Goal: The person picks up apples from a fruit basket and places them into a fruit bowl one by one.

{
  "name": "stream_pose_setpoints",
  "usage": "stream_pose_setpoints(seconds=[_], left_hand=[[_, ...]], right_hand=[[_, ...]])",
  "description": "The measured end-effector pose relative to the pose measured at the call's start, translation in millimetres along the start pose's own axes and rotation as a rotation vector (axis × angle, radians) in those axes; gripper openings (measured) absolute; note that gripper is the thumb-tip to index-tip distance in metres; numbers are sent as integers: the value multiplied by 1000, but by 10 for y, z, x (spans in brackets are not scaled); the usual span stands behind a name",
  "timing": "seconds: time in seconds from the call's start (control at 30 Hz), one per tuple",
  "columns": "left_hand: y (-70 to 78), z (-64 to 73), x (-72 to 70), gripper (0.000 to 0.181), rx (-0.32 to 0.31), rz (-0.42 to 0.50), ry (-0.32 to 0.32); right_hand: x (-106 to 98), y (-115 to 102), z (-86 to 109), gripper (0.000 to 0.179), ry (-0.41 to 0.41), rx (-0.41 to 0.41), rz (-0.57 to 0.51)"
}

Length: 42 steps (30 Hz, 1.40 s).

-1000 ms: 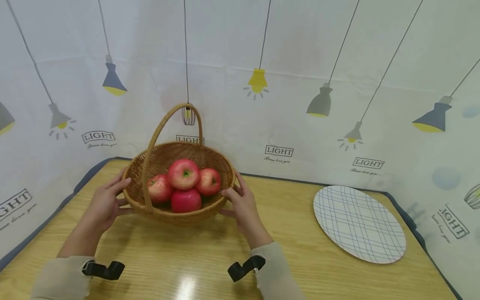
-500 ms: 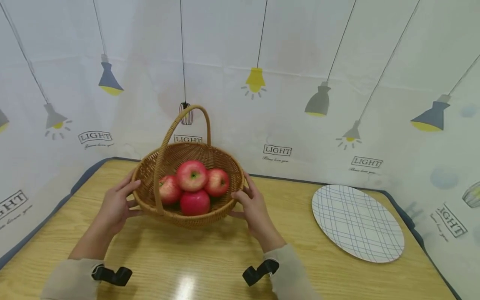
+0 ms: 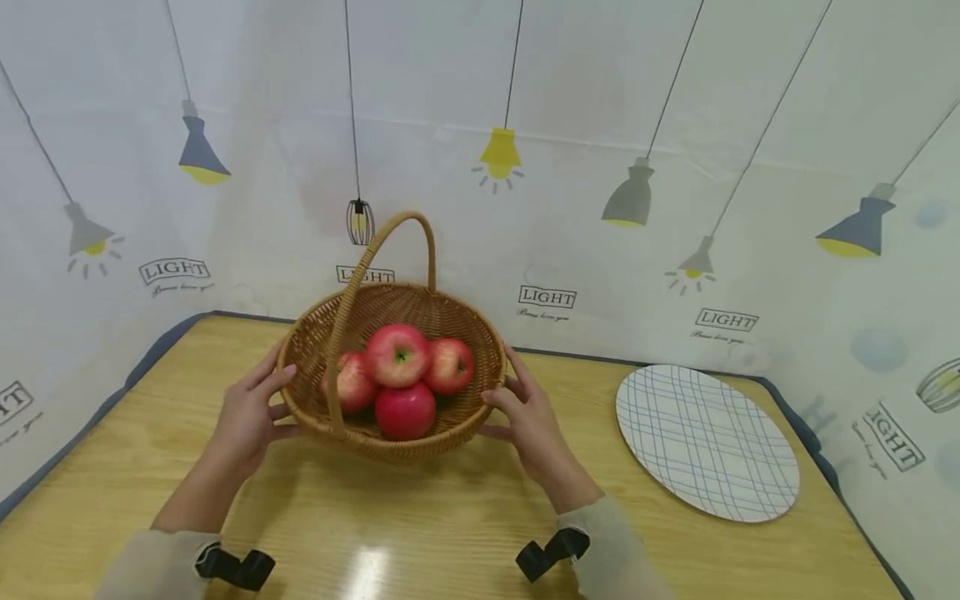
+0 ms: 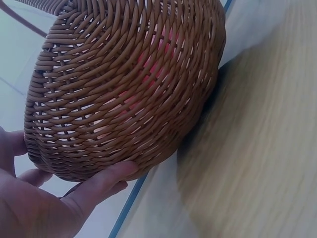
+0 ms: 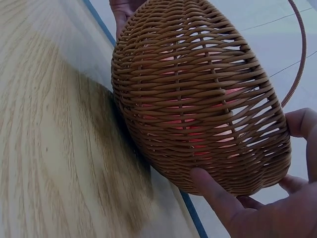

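A brown wicker basket [image 3: 405,451] with a tall arched handle [image 3: 352,312] is left of centre in the head view. Several red apples [image 3: 399,357] are piled inside it, one on top. My left hand [image 3: 246,418] grips its left rim, thumb over the edge and fingers under the side. On the opposite side my right hand [image 3: 537,427] holds the rim the same way. Both wrist views show the woven wall [image 4: 124,94] with red apple colour through the gaps, and the basket's bottom close over the wooden table, its shadow beneath.
A white oval plate [image 3: 707,442] with blue crossed lines lies at the right of the wooden table [image 3: 420,533]. Behind the table's dark edge hangs a pale backdrop [image 3: 442,208] printed with lamps. A black strap mount [image 3: 235,568] is on each wrist.
Both hands and the basket with its apples have shifted to the right and slightly nearer. The grip stays the same. The head view has turned a little, so the plate appears slightly further left.
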<state>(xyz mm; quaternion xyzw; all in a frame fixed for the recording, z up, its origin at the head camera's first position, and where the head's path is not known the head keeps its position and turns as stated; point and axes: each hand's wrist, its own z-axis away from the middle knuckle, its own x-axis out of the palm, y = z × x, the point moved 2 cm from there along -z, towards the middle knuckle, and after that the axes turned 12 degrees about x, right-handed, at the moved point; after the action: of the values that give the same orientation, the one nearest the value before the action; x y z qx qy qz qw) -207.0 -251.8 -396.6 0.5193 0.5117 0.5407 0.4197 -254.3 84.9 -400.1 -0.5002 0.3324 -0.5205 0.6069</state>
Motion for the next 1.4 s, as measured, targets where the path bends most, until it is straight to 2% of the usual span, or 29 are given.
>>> stream_pose_setpoints(seconds=[0.17,0.37,0.53,0.7,0.77,0.83,0.97,1.2,1.4], left_hand=[[-6,-9,144,64,8,-24,-3],[-7,-14,306,63,2,-26,2],[-19,-43,398,67,-17,-9,-43],[-30,-141,321,79,-55,-13,-194],[-16,-207,287,81,-52,-17,-254],[-7,-279,267,81,-36,-20,-282],[-14,-345,262,74,-2,-12,-292],[-66,-348,263,66,26,22,-341],[-69,-334,266,66,25,21,-311]], right_hand=[[-121,-27,53,80,33,8,-3],[-259,-82,51,79,34,22,16],[-397,-108,10,78,27,38,40],[-457,-123,-5,78,-17,43,48],[-481,-128,-22,78,-23,47,41],[-506,-132,-33,77,-29,45,35],[-541,-139,-34,77,-45,43,32],[-574,-184,-7,78,-40,38,66],[-577,-225,31,74,-28,24,105]])
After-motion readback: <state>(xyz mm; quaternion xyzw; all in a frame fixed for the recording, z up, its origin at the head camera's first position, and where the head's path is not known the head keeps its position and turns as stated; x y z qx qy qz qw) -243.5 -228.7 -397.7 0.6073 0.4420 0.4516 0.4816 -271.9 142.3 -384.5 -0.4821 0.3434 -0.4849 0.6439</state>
